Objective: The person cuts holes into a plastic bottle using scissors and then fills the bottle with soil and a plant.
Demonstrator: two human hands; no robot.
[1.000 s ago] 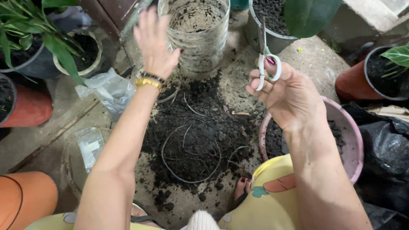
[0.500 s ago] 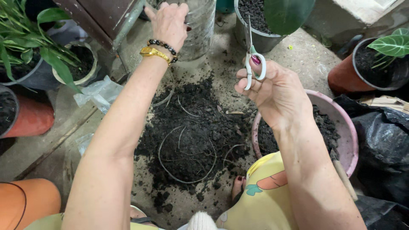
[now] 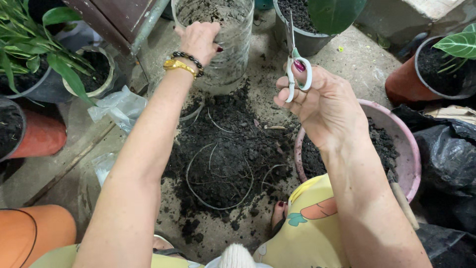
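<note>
Overhead, left hand (image 3: pixel 199 38) gripping clear container (image 3: pixel 225 44), right hand (image 3: pixel 325 106) raising scissors (image 3: pixel 294 64)

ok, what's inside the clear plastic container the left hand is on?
Dark soil coats the inner walls of the clear container. The left hand covers part of its rim; the bottom isn't visible.

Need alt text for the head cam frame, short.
A person's left hand grips a clear plastic container while the right hand holds scissors upright, above a soil pile on concrete, among potted plants.
</note>
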